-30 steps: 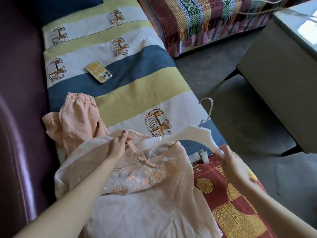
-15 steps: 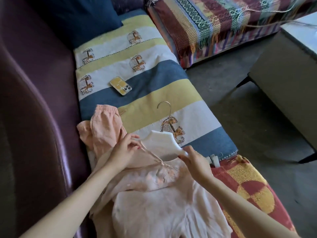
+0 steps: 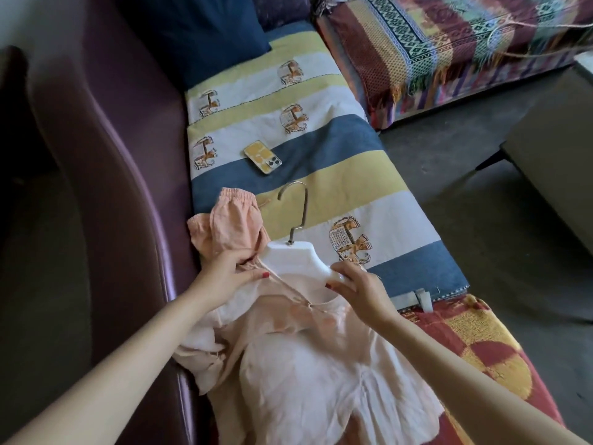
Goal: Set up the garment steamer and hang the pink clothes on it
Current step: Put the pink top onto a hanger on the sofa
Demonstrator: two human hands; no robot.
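A pale pink top [image 3: 308,374] lies spread on the sofa seat in front of me. A white hanger [image 3: 293,256] with a metal hook sits partly inside its neckline, hook pointing away. My left hand [image 3: 224,274] pinches the left side of the collar beside the hanger. My right hand [image 3: 356,287] grips the hanger's right shoulder at the neckline. Darker pink trousers [image 3: 231,223] lie bunched just behind the top. No garment steamer is in view.
A striped blanket [image 3: 321,168] covers the purple sofa [image 3: 106,187], with a yellow-cased phone [image 3: 262,156] on it. A dark blue cushion [image 3: 199,36] is at the back. A patterned couch [image 3: 449,49] is far right; a low table [image 3: 552,168] stands on the grey floor.
The hanger swung from the right side to the middle and its body went into the top's neckline. My right hand moved left with it; my left hand stayed on the collar.
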